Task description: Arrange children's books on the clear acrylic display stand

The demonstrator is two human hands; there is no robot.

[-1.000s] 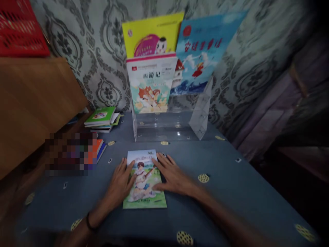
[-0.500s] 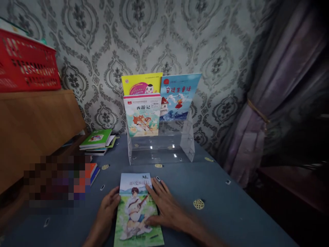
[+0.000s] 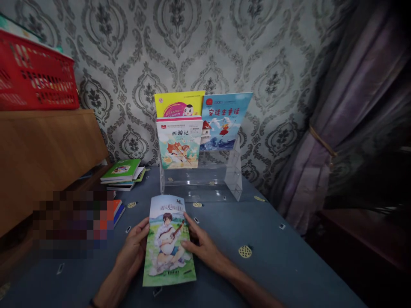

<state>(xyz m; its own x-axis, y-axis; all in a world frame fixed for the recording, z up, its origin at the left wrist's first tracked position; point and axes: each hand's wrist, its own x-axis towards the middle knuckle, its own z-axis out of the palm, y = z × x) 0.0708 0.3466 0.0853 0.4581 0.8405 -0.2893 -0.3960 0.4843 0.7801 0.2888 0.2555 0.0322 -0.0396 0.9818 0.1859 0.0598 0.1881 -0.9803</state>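
Note:
Between my hands is a book (image 3: 168, 248), its cover showing a figure playing a guitar-like instrument on grass. My left hand (image 3: 135, 241) grips its left edge, the thumb along the side. My right hand (image 3: 201, 241) holds the right edge, with thumb and index finger on the cover and the other fingers partly hidden behind. The book looks slightly bowed and tilted up off the table. Behind it stands a clear acrylic book rack (image 3: 233, 173). On the rack are a white-covered book (image 3: 180, 145), a yellow book (image 3: 165, 102) behind that, and a blue book (image 3: 221, 122) at the right.
A stack of books with a green one (image 3: 122, 170) on top lies at the back left. Nearer are an orange-and-blue pair (image 3: 117, 212) beside a blurred-out patch. A red basket (image 3: 48, 81) sits on a wooden cabinet (image 3: 48, 158). A curtain (image 3: 324, 128) hangs at right.
The book has come up off the table, its top edge raised toward the rack. My right hand has shifted from lying over the cover to gripping the right edge; my left hand has risen too.

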